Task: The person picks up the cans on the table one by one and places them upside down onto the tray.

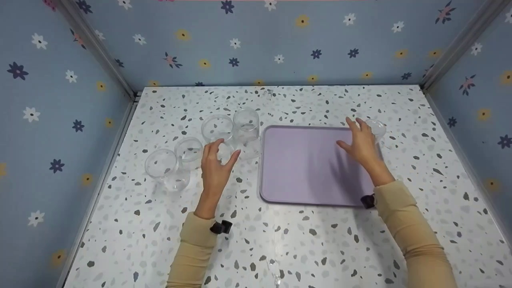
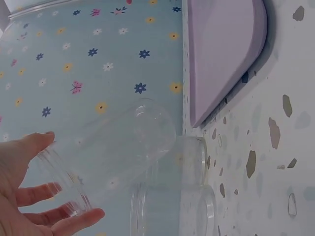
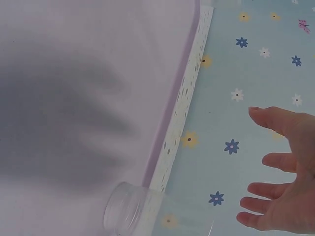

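Observation:
My left hand [image 1: 214, 174] grips a clear cylindrical cup [image 2: 115, 152] near one end. In the left wrist view the thumb is on one side of its rim and the fingers on the other, and the cup lies tilted. Over the right part of a lilac tray [image 1: 304, 164] hovers my right hand [image 1: 362, 148], fingers spread and nothing between them. Just beyond that hand, by the tray's right edge, is another clear cup [image 1: 377, 128], its end also visible low in the right wrist view.
Several more clear cups stand left of the tray, among them a wide one [image 1: 217, 125], a tall one [image 1: 246, 120] by the tray's corner and one [image 1: 160, 163] farthest left. Flowered panels [image 1: 260, 44] border the speckled white table [image 1: 308, 248] at the back and sides.

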`<state>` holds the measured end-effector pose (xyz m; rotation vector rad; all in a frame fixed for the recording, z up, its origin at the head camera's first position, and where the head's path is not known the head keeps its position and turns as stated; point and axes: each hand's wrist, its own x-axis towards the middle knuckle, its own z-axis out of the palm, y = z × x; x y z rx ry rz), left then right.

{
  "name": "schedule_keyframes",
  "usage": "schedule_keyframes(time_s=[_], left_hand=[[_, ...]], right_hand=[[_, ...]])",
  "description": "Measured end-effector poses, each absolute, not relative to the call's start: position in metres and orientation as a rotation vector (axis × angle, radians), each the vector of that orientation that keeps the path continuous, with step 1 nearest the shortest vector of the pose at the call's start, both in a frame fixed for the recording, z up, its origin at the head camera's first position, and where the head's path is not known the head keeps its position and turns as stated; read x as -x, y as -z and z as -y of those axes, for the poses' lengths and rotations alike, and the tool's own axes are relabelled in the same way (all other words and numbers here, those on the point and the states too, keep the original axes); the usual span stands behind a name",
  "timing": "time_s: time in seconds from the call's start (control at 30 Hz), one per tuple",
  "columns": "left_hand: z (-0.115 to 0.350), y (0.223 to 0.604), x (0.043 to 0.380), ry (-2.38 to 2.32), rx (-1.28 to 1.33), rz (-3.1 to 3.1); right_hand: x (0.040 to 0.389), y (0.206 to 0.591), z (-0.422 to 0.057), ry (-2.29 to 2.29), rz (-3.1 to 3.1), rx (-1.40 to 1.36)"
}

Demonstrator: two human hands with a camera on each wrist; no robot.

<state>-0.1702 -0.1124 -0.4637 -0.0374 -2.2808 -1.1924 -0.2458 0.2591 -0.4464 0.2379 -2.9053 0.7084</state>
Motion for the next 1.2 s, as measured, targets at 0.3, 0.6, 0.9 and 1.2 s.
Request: schedule_keyframes(time_s=[0.3, 0.6, 0.9, 1.2], left_hand=[[0.102, 0.472, 0.174, 1.395, 0.006, 2.215], [0.092, 0.477, 0.179, 1.483, 0.017, 2.178], [0.080, 0.467, 0.172, 1.654, 0.055, 2.175], [0.068, 0.450, 0.162, 1.713, 0.114, 2.167]], right_hand=[[0.234, 0.449, -0.244, -0.831, 2.791, -0.360], [0.222, 0.450, -0.228, -0.874, 2.674, -0.493], [0.209, 0.455, -0.214, -0.981, 2.517, -0.657], [0.200, 0.460, -0.202, -1.104, 2.448, -0.731]])
